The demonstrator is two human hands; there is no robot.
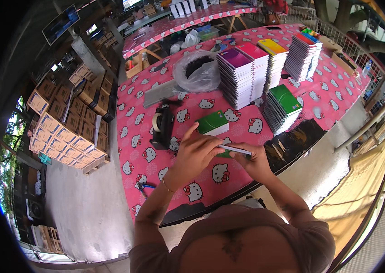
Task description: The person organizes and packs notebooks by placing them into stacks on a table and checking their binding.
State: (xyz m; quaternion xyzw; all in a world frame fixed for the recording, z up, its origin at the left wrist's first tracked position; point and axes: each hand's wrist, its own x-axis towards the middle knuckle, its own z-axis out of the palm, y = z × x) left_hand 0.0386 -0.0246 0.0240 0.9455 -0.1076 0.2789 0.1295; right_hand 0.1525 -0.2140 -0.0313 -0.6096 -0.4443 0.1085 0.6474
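Just in front of my body, a thin green notebook [238, 149] is tilted nearly edge-on between my hands. My right hand [255, 163] is closed round its right side, thumb and fingers on the covers. My left hand [196, 154] has its fingers bent at the notebook's left end, with the index finger raised; the fingertips are partly hidden. A short pile of green notebooks [213, 123] lies on the table just beyond my left hand. Left of that stands a black tape dispenser [162, 127] with a roll of tape.
Spiral notebook stacks, purple [235, 77], yellow [274, 63], red [300, 57] and green [283, 109], stand farther right on the pink patterned table [220, 175]. A clear plastic bag [196, 73] lies behind. Blue-handled pliers [144, 186] sit near the left edge. Cartons [67, 123] are piled on the floor.
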